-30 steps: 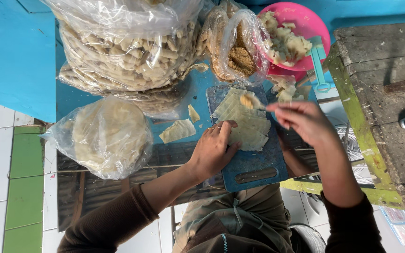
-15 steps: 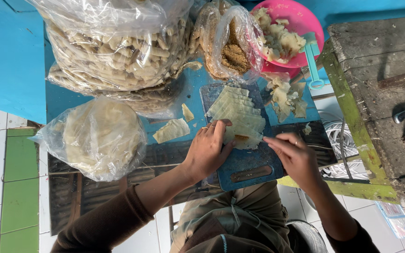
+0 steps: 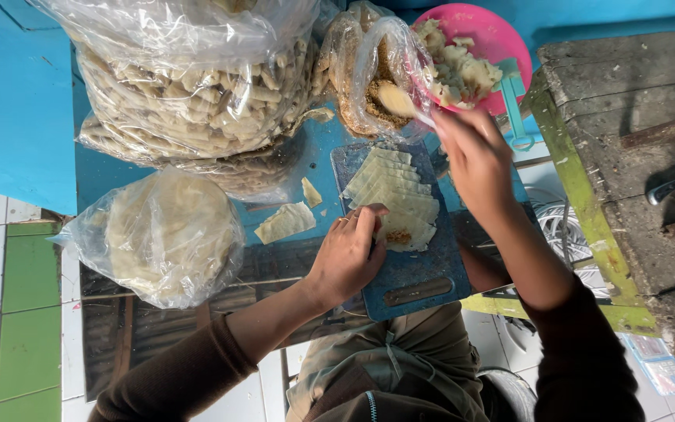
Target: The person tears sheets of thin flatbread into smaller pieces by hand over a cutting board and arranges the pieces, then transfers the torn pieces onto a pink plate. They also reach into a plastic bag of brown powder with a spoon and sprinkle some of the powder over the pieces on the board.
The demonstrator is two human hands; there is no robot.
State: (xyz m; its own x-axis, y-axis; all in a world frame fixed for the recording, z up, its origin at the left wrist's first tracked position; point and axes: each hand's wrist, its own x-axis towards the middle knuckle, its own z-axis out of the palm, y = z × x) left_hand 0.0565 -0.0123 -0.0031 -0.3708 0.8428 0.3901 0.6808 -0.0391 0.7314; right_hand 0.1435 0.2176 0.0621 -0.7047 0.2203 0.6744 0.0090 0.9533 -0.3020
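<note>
Blue board (image 3: 419, 285): left hand (image 3: 345, 254) flat, open, pinning wrappers (image 3: 396, 191).
Right hand (image 3: 470, 152): fingers grip spoon (image 3: 400, 101).
Risk: filling could spill off the tilted spoon.

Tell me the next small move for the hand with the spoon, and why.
Probably carry the spoon down to the wrapper stack and drop its filling there. The right hand holds the spoon at the open bag of brown filling, while the left hand pins the stack on the blue board.
</note>
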